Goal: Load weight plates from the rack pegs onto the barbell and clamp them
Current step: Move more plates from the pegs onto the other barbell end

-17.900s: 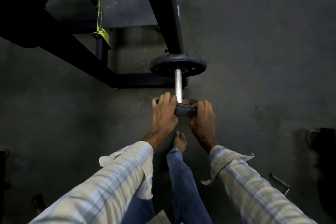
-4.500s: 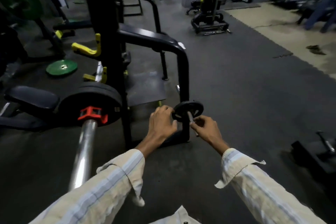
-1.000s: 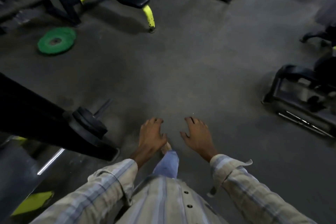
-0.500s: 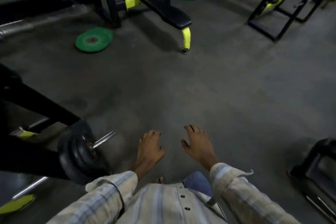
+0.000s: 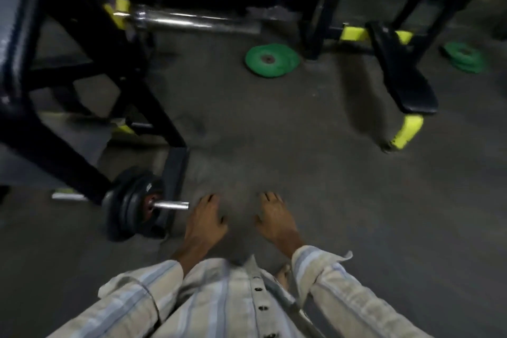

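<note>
Black weight plates (image 5: 129, 207) sit stacked on a low steel peg (image 5: 171, 205) of the black rack (image 5: 82, 96), with a reddish piece at the hub. My left hand (image 5: 204, 223) hangs just right of the peg's tip, fingers apart, holding nothing. My right hand (image 5: 275, 221) is beside it, also empty with fingers spread. A chrome barbell sleeve (image 5: 192, 20) rests high on the rack at upper left. The picture is blurred.
A green plate (image 5: 271, 61) lies on the dark floor ahead, and more green plates (image 5: 463, 57) lie at far right. A black bench with yellow feet (image 5: 400, 82) stands at right. More black frames (image 5: 321, 5) cross the top.
The view has swung left: the peg with black plates, the green plate and the bench have shifted right in the picture. Both hands stay empty in front of me.
</note>
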